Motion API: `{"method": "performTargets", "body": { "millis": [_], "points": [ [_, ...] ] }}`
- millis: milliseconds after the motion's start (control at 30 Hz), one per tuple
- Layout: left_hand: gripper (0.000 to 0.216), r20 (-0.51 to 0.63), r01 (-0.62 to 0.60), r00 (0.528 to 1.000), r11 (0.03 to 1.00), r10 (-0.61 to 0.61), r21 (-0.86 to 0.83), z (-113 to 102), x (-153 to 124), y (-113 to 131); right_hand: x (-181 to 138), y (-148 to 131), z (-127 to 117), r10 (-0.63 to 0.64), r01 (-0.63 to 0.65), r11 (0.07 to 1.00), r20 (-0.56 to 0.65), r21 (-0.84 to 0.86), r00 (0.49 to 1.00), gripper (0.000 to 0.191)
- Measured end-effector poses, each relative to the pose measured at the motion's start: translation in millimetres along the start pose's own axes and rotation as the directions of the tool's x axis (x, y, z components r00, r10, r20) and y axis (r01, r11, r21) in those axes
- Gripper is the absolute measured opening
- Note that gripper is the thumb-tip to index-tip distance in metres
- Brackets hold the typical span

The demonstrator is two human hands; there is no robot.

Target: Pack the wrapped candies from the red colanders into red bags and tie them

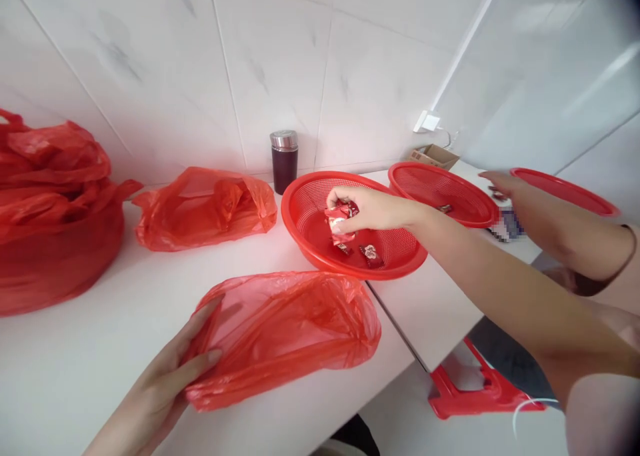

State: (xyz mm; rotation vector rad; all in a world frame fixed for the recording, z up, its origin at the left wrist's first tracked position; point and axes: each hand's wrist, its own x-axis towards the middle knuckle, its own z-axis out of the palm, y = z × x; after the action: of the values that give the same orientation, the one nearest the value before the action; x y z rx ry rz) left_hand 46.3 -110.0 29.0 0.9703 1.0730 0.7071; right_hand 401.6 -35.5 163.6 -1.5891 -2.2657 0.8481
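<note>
My left hand (173,373) grips the near-left edge of a red plastic bag (280,336), thumb outside and fingers inside its open mouth. The bag lies on its side on the white table. My right hand (373,208) is closed on small red-wrapped packets (340,224), held over a red perforated plastic basket (300,239). How many packets are in the fingers I cannot tell. Below them, a dark red packet (371,256) and another partly hidden packet (344,249) lie on the basket's floor.
A second opened red bag (205,209) lies behind; bags heap at left (55,209). A dark tumbler (285,163) stands by the wall. Rightward are another basket (425,183), a cardboard box (435,155), a co-worker's arm (560,223) and a red stool (480,389).
</note>
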Motion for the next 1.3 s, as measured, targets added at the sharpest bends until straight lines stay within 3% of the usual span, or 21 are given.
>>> {"method": "performTargets", "body": {
  "millis": [100,200,267,367,500,767,1000,1167,1233,1300],
  "points": [
    [0.074,0.025,-0.012,1.0,1.0,0.012,-0.005,10.6,-1.3,3.5,-12.5,-46.4,34.1,-0.175,0.156,0.972,0.097,0.178,0.98,0.025],
    [0.078,0.071,-0.016,0.997,1.0,0.017,-0.01,14.1,-2.3,2.2,-14.8,-66.9,77.9,-0.276,0.249,0.959,0.244,0.135,0.93,0.018],
    [0.082,0.064,-0.015,0.998,1.0,0.015,0.001,13.4,-3.9,0.4,-12.5,-67.7,99.3,-0.274,0.261,0.962,0.32,0.084,0.907,0.014],
    [0.082,0.0,-0.06,0.998,0.997,0.06,0.046,11.0,-6.0,-2.6,-9.5,-62.0,110.8,-0.207,0.207,0.978,0.348,0.036,0.915,0.012],
    [0.08,-0.038,-0.126,0.991,0.988,0.129,0.086,10.4,-6.3,-4.9,-10.0,-55.2,107.7,-0.117,0.115,0.993,0.283,0.026,0.952,0.016],
    [0.079,-0.053,-0.163,0.984,0.977,0.172,0.14,11.5,-7.4,-3.8,-6.0,-45.3,119.9,-0.167,0.161,0.986,0.249,0.044,0.954,0.018],
    [0.079,-0.027,-0.158,0.986,0.973,0.165,0.169,2.9,-5.3,-9.5,-16.7,-42.4,122.0,-0.174,0.187,0.971,0.097,-0.15,0.98,0.031],
    [0.079,-0.066,-0.183,0.977,0.958,0.202,0.22,0.0,-4.2,-13.0,-27.7,-43.5,77.7,-0.167,0.153,0.982,-0.138,-0.109,0.976,0.027],
    [0.08,-0.075,-0.179,0.977,0.957,0.2,0.227,1.9,-5.3,-12.1,-24.8,-27.4,51.4,-0.049,0.019,0.99,-0.22,-0.138,0.974,0.026],
    [0.081,-0.085,-0.179,0.976,0.958,0.202,0.223,5.1,-7.3,-9.8,-19.7,-0.7,32.5,0.149,-0.191,0.951,-0.179,-0.244,0.972,0.042]
  ]
}}
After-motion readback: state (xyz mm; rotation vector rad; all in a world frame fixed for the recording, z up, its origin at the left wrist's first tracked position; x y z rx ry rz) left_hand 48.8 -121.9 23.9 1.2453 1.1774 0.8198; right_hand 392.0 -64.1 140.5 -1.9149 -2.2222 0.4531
